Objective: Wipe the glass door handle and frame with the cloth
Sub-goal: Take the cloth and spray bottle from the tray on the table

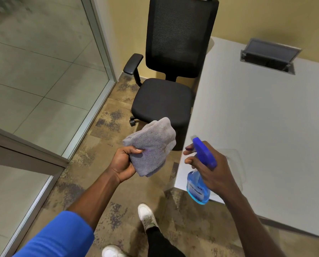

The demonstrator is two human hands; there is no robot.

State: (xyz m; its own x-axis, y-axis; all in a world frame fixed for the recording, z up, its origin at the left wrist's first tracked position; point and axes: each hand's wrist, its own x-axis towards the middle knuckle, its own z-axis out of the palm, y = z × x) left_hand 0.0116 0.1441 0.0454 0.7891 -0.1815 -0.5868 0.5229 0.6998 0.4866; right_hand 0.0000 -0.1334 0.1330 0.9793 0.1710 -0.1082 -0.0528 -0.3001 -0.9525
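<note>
1. A person stands in a small office, left hand (124, 162) clenched on a bunched grey cloth (151, 147) held at waist height over the carpet (103, 138), thumb pinning the fabric against the palm

2. The right hand (208, 167) grips a blue spray bottle (198, 190) by the neck, two fingers extended in front of the trigger and the nozzle (197, 140) turned toward the cloth, which sits just beside it without touching

3. The glass door (15, 191) and its metal frame (41, 188) run along the left edge of the scene, well apart from both hands; no handle is visible here, so its position cannot be told

4. The step in hand looks like dampening the cloth before any wiping begins; nothing of the door appears to have been touched yet

5. Done well, that likely means aiming squarely at the middle of the fabric so no mist lands on the chair (164, 101) or the desk (257, 117), and wetting it lightly so the frame is not left streaked

6. The bottle probably wants parking on the desk afterwards, freeing a hand to steady the door
</note>
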